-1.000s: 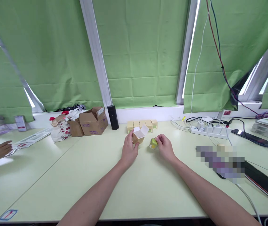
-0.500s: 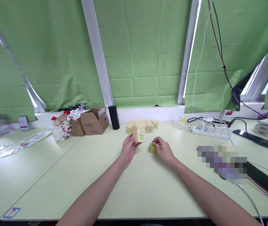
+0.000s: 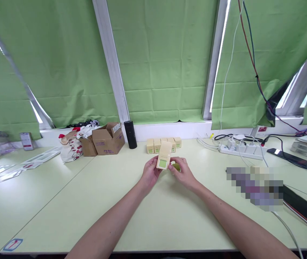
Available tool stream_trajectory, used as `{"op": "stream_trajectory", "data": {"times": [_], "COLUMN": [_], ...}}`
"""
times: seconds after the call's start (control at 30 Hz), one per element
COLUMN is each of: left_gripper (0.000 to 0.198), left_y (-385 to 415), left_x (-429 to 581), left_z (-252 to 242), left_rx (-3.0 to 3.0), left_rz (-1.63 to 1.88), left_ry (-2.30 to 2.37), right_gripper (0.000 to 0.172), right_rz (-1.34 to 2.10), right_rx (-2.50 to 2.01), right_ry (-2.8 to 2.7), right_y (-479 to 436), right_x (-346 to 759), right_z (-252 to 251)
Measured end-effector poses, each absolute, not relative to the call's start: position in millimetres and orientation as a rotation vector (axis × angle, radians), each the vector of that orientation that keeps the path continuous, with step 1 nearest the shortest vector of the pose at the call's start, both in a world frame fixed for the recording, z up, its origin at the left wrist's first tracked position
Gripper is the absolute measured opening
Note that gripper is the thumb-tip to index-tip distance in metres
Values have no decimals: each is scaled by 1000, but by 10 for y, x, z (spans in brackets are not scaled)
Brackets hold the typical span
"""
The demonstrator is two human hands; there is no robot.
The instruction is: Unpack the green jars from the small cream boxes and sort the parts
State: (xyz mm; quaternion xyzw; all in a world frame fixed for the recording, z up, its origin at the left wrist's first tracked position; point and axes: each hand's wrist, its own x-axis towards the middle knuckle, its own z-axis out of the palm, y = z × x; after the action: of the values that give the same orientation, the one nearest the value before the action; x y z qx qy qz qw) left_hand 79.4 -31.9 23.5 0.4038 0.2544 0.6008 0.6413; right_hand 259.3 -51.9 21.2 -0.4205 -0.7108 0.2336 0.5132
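Observation:
My left hand (image 3: 150,173) is closed around the left side of a small cream cardboard box (image 3: 165,151), which is tilted and shows a green square label. My right hand (image 3: 183,174) is at the lower right edge of the same box, its thumb and fingers pressed against the side. Just behind the right fingers is a small jar with a yellow-green lid (image 3: 176,167), partly hidden by the hand. Beyond the hands, several similar small boxes (image 3: 150,145) stand in a row on the table.
A black cylinder (image 3: 130,135) stands at the back, right of an open brown carton (image 3: 109,138) and a printed cloth bag (image 3: 72,149). On the right are a white power strip (image 3: 241,150), cables and a dark phone-like slab (image 3: 291,159). Flat clear sheets (image 3: 40,158) lie left.
The box has turned upright and moved slightly right, towards my right hand. My right hand has left the jar's lid and come to the box's side.

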Motion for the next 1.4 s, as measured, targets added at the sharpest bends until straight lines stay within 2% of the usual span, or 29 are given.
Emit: {"op": "stream_trajectory", "data": {"times": [0.27, 0.43, 0.57, 0.87, 1.4], "left_gripper": [48, 50, 59, 55, 56], "left_y": [-336, -373, -394, -432, -549], "left_x": [830, 814, 856, 968, 922], "left_z": [281, 382, 464, 531, 314], "left_rx": [1002, 1192, 1370, 1515, 1506], "left_rz": [1439, 1516, 1494, 1524, 1519], "left_ry": [666, 752, 735, 700, 689], "right_gripper": [45, 48, 55, 56, 51], "right_rz": [821, 977, 1057, 1064, 1060], "right_rx": [-1018, -929, -885, -835, -846], "right_ry": [-1564, -1333, -1229, -1199, -1325], "right_y": [-418, -322, -308, -384, -434], "right_x": [2554, 2501, 2480, 2534, 2511], "right_z": [332, 487, 601, 659, 477]}}
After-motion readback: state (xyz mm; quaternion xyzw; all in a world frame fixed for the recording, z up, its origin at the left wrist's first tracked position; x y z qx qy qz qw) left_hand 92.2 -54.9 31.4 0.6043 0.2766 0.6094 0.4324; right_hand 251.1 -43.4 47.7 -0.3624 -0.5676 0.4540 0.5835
